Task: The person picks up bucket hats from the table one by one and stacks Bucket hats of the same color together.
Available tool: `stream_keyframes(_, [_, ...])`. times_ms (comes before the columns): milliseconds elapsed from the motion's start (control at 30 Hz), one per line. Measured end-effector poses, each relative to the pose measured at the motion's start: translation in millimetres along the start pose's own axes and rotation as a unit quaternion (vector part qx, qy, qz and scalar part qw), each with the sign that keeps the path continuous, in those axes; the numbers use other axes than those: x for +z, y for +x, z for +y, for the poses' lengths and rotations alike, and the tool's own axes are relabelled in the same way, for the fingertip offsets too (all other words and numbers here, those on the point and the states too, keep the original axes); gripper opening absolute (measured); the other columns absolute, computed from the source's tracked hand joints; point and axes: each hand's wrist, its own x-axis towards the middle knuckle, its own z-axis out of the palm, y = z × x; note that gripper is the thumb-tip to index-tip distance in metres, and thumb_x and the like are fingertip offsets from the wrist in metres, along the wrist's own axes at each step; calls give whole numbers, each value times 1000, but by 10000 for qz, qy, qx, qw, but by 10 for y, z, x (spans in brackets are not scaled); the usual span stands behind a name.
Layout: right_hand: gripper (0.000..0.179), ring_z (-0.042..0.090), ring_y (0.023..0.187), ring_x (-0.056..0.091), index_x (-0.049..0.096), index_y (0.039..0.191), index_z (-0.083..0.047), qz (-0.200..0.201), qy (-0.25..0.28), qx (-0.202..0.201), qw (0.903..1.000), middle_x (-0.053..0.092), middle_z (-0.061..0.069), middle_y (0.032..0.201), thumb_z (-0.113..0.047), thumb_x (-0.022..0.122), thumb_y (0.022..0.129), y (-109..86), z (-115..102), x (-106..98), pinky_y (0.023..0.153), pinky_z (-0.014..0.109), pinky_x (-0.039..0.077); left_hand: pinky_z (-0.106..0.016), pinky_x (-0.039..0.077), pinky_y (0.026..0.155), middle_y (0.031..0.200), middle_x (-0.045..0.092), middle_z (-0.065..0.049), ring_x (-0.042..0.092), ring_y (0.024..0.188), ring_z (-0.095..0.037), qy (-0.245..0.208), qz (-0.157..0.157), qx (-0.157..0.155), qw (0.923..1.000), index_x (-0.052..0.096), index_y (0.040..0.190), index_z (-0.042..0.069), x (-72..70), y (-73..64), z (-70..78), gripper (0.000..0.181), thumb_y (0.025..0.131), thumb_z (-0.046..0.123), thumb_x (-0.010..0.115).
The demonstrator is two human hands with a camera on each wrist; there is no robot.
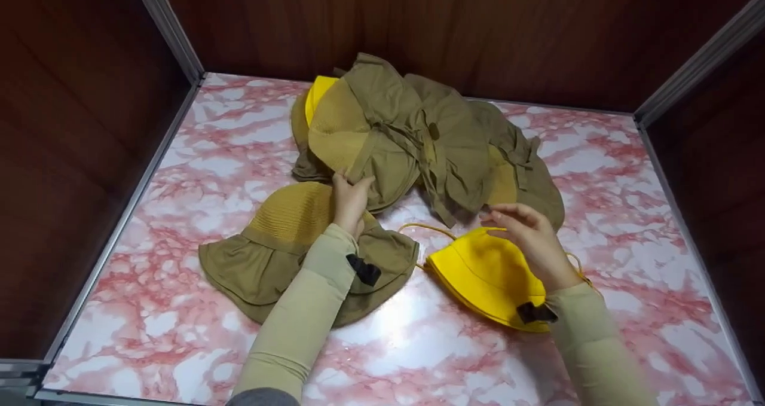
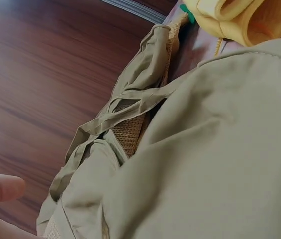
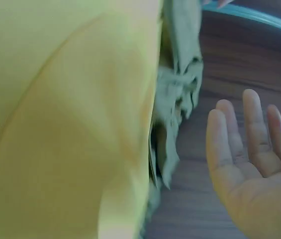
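Note:
My left hand (image 1: 351,201) reaches over an olive sun hat (image 1: 287,220) with a ribbed tan crown. Its fingertips are at the lower edge of another olive and tan hat (image 1: 337,125) in the pile behind, thumb spread apart. In the left wrist view, a straight digit (image 2: 3,188) shows beside the olive fabric (image 2: 220,149). My right hand (image 1: 532,238) hovers over a yellow bucket hat (image 1: 484,274) with a cord, partly covering it. The right wrist view shows the right hand's fingers (image 3: 252,119) loosely extended, with nothing in the palm.
Several olive hats with ties (image 1: 454,137) are heaped against the back wall (image 1: 418,23). A bit of yellow fabric (image 1: 320,92) pokes out at the heap's left. The pink and white marbled tabletop (image 1: 161,238) is enclosed by dark wood panels with metal edging.

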Motion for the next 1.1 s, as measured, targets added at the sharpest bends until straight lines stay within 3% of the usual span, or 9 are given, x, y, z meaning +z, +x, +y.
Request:
stream_keyframes(133, [31, 22, 101, 70, 56, 126, -8, -284, 1304, 431, 9901, 73, 3, 110, -24, 62, 99, 174, 6, 88, 95, 36, 56, -39, 25, 122, 163, 13, -19, 20, 150, -30, 5, 218, -295, 9993, 7, 156, 7, 35, 83, 20, 81, 95, 8, 61])
stream_keyframes(267, [47, 23, 106, 70, 44, 139, -7, -454, 1851, 868, 9778, 71, 5, 119, -27, 59, 100, 357, 38, 192, 99, 36, 54, -36, 20, 124, 164, 4, -17, 10, 153, -27, -139, 456, -464, 9978, 1, 155, 9, 40, 150, 12, 88, 93, 10, 64])
stream_keyframes(433, [58, 22, 108, 68, 28, 151, -5, -552, 2234, 1156, 9663, 69, 3, 122, -27, 53, 103, 536, 73, 296, 102, 36, 52, -34, 20, 124, 164, 4, -17, 10, 153, -25, -482, 621, -500, 9956, -5, 156, 9, 45, 183, -8, 94, 92, 8, 65])
stream_keyframes(600, [60, 23, 110, 66, 22, 153, -5, -661, 2338, 1259, 9618, 60, 9, 137, -27, 50, 105, 653, 69, 368, 105, 37, 50, -36, 35, 117, 157, 27, -19, 34, 144, -30, -1361, 267, -496, 9891, 10, 155, 3, 77, 194, -27, 82, 92, -1, 62])
stream_keyframes(700, [57, 25, 115, 63, 24, 153, -6, -689, 2369, 1312, 9602, 47, 15, 150, -28, 48, 105, 699, 63, 414, 108, 38, 48, -38, 43, 109, 150, 37, -18, 46, 133, -31, -1525, 12, -616, 9864, 19, 152, 5, 93, 190, -46, 77, 91, -3, 64])
stream_keyframes(833, [57, 34, 134, 48, 23, 154, -6, -804, 2453, 1370, 9563, 33, 18, 159, -27, 45, 106, 731, 68, 466, 114, 41, 41, -35, 46, 100, 149, 39, -16, 50, 126, -28, -1560, -243, -519, 9861, 23, 152, 8, 120, 183, -75, 75, 89, -10, 60])
stream_keyframes(967, [59, 40, 146, 30, 18, 156, -6, -925, 2590, 1461, 9503, 29, 19, 161, -26, 44, 107, 745, 73, 475, 117, 43, 36, -32, 46, 98, 150, 37, -15, 49, 127, -28, -1966, -432, -193, 9793, 26, 150, 11, 174, 159, -80, 75, 87, -21, 49])
stream_keyframes(1100, [62, 37, 146, 31, 16, 157, -8, -978, 2799, 1541, 9425, 28, 18, 161, -30, 46, 106, 768, 68, 452, 118, 43, 34, -32, 43, 104, 152, 36, -15, 43, 136, -29, -2228, -647, 197, 9725, 30, 144, 10, 242, 105, -67, 71, 84, -26, 43])
